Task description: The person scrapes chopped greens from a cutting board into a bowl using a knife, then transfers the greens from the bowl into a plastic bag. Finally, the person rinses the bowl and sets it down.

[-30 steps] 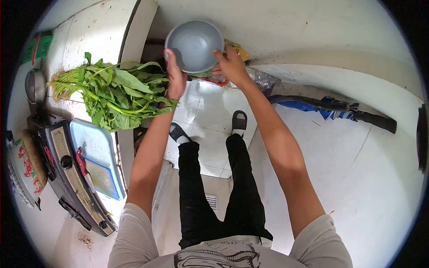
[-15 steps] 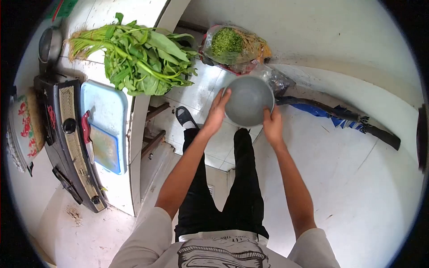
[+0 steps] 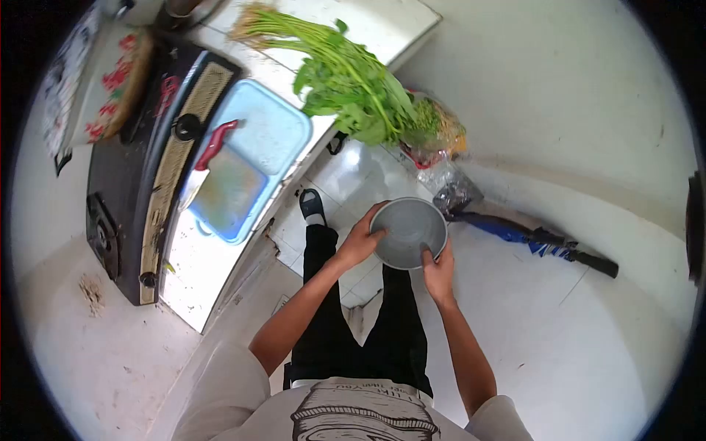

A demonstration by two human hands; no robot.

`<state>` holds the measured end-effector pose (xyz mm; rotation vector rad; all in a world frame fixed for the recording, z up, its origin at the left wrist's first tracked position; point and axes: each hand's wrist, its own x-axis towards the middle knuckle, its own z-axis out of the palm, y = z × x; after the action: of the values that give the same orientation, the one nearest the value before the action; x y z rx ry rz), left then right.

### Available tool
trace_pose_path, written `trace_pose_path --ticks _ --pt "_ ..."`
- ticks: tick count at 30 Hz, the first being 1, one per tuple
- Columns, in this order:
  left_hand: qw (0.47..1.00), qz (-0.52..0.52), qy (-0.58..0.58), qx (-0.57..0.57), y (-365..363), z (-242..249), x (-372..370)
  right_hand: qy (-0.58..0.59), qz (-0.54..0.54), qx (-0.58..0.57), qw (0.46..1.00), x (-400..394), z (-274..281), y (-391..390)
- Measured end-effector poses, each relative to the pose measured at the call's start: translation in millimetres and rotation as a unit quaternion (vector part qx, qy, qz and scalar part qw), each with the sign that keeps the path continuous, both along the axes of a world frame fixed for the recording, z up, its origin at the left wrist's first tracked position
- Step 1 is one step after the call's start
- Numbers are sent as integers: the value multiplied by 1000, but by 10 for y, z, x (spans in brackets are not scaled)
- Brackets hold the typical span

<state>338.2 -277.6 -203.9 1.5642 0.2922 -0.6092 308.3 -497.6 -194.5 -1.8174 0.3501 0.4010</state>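
A round grey bowl (image 3: 409,229) is held out in front of my body, its inside facing up towards me and nothing visible in it. My left hand (image 3: 360,239) grips the left side of the rim, thumb over the inner edge. On the lower right side, my right hand (image 3: 439,270) clasps the rim, also with the thumb inside. The fingers beneath the bowl are hidden. Up and to the left, a bunch of leafy greens (image 3: 346,81) lies on the white tiled counter (image 3: 193,283), its leaves hanging past the edge.
On the counter sits a light blue tray (image 3: 276,117) with a red-handled knife (image 3: 213,147) and a blue-edged board (image 3: 232,192). A gas stove (image 3: 180,169) stands left of it. Beyond the bowl are plastic bags with chopped greens (image 3: 428,121) and a blue umbrella (image 3: 529,239) by the wall.
My view has turned, so the counter and greens appear shifted right and rotated. The bowl is lower in view and nearer my body, still held in both hands.
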Motion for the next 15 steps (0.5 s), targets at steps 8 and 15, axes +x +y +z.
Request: trace_pose_path --ticks 8,15 --pt "988 123 -94 6 409 711 -283 39 92 137 985 160 742 378" --pt "972 221 -82 17 693 1458 -437 84 154 281 944 22 936 466"
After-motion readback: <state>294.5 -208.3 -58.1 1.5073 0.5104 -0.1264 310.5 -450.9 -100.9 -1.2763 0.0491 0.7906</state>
